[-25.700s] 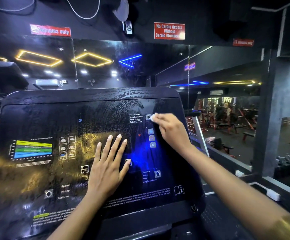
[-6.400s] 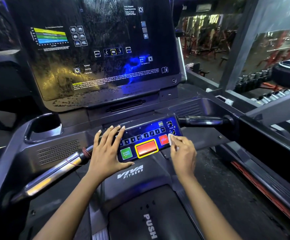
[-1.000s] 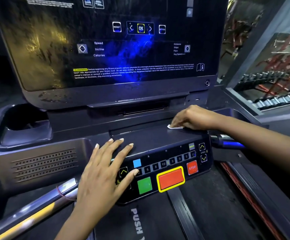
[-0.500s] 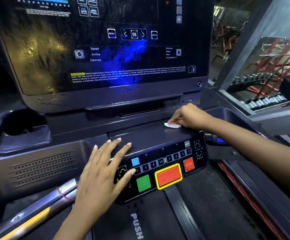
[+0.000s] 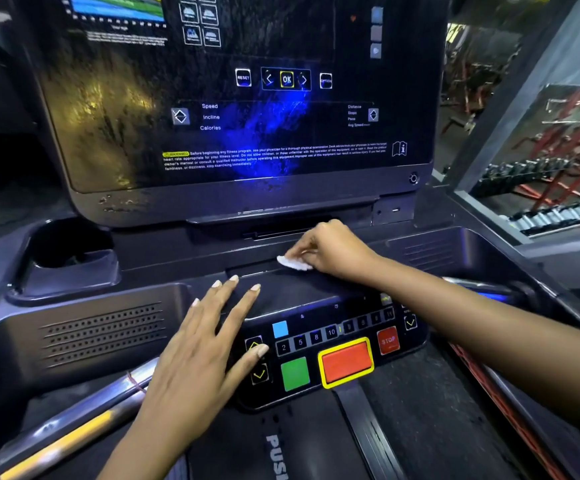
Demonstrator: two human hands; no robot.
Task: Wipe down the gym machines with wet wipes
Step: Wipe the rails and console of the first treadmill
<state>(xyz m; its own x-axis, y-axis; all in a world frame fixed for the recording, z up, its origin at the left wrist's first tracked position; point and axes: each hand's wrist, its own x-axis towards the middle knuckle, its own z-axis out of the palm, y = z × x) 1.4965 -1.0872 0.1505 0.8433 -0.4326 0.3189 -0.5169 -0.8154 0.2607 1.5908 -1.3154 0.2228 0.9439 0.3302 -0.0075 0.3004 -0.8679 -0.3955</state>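
We find open room on the flat top of the control panel [image 5: 295, 296], between the left hand [image 5: 205, 348], which lies flat over its left end, and the right hand [image 5: 333, 251], which pinches a wipe [image 5: 293, 263] at its back edge. The screen [image 5: 247, 98] rises just behind that edge and closes off the way forward. The right forearm [image 5: 472, 317] crosses the panel's right end and bars the tray [image 5: 437, 251] behind it. The cup holder [image 5: 74, 271] at far left is open from above. The handlebar [image 5: 84, 414] runs beside the left wrist.
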